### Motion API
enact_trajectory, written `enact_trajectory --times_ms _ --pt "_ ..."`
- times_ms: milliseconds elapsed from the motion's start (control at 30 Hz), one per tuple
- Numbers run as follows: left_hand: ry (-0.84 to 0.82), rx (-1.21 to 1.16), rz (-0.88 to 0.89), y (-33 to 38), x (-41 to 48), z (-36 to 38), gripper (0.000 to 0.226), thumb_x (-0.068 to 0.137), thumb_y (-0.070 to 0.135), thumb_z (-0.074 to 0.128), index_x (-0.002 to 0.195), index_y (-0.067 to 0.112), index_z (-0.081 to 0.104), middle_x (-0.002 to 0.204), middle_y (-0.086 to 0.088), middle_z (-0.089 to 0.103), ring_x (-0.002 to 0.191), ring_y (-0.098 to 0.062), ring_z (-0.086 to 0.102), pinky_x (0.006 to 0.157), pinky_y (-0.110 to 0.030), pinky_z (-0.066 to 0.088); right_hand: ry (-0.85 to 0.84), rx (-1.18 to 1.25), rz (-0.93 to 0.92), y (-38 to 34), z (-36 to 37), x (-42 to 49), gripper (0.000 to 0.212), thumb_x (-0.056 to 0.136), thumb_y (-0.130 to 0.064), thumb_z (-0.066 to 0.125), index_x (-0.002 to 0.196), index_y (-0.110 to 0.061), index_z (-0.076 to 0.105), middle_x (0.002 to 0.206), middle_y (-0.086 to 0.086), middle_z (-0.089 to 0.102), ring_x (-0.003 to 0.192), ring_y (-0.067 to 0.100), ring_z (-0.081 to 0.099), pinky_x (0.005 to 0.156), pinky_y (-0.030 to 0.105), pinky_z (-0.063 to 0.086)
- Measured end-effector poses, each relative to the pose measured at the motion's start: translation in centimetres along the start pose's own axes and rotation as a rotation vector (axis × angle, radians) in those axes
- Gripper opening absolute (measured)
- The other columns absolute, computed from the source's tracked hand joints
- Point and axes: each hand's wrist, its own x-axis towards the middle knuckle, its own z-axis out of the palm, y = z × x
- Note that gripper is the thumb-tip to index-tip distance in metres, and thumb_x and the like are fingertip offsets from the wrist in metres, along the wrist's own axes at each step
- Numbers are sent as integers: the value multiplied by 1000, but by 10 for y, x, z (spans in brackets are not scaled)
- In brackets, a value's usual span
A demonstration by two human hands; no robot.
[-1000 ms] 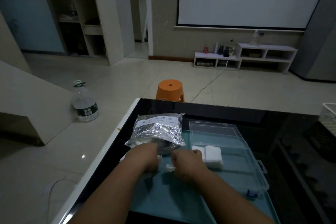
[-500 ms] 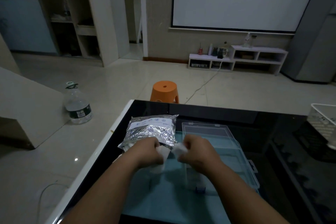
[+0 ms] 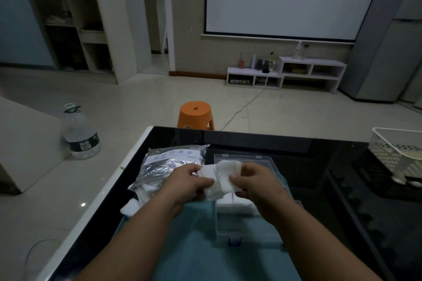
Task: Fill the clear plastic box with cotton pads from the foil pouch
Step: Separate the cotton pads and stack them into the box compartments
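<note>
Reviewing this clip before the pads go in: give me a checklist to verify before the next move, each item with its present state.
1. Pinch by left grip and right grip on the cotton pads: ok.
2. Those pads over the clear plastic box: ok.
3. Box lid open: ok.
4. Free room in front of the stacked pads inside: ok.
5. Held pads squared up: not ok, fanned.
6. Pads kept in the foil pouch: not ok, spilled pads lie beside it.

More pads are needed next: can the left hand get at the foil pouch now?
Probably yes: the foil pouch lies just beyond the left hand, nothing between, though its fingers pinch the cotton pads.
</note>
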Motion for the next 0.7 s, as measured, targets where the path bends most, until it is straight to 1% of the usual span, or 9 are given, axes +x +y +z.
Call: enact_trajectory --times_ms 33,100,167,267,300,333,433,600,700 --pt "-4 -19 5 0 0 2 18 79 -3 70 95 5 65 77 -13 66 61 -21 62 70 -42 58 0 12 16 1 0 2 14 92 -7 61 103 -15 66 99 7 71 93 24 69 86 43 58" --pt "-14 -13 27 0 0 7 16 81 -5 67 91 7 65 71 -8 65 53 -14 60 61 -34 57 17 43 30 2 -1 4 12 90 -7 64 101 -11 65 98 9 71 91 25 70 82 40 59" --pt "-21 -10 42 0 0 12 19 82 -8 63 90 9 66 75 -8 69 54 -14 63 59 -31 54 33 46 35 3 -1 6 12 88 -9 67 99 -12 64 98 10 70 89 23 69 77 35 59" --pt "-61 -17 56 0 0 15 23 85 -10 58 95 8 68 86 -13 74 68 -22 69 75 -41 55 95 -23 30 6 -1 9 14 86 -14 71 97 -12 64 96 8 69 87 21 67 70 31 55" --pt "-74 -32 56 0 0 15 23 86 -10 57 96 7 68 89 -13 74 71 -23 70 76 -41 55 113 -39 25 8 -1 10 13 85 -15 71 96 -12 64 94 8 69 86 21 66 68 31 55" --pt "-83 -51 58 0 0 14 23 86 -10 57 97 6 68 89 -13 75 72 -22 71 73 -38 58 125 -57 18 8 -1 10 12 86 -16 71 94 -13 63 94 8 68 85 21 66 67 30 55" --pt "-103 -80 63 1 -2 14 21 87 -10 57 98 4 69 86 -10 75 70 -19 71 61 -27 56 152 -117 -19 10 0 10 10 86 -18 71 91 -17 62 92 5 68 85 20 66 69 31 56" --pt "-150 -133 44 6 -3 14 27 88 -12 50 88 5 70 76 -11 74 65 -19 71 59 -29 58 176 -189 -41 9 2 9 13 83 -20 74 88 -18 63 88 2 69 83 19 66 76 37 57" --pt "-161 -133 59 5 -5 15 14 90 -5 56 94 0 68 69 -8 73 59 -16 70 63 -31 59 166 -200 -69 7 2 7 10 84 -19 73 89 -20 66 88 1 70 80 15 67 72 31 57"
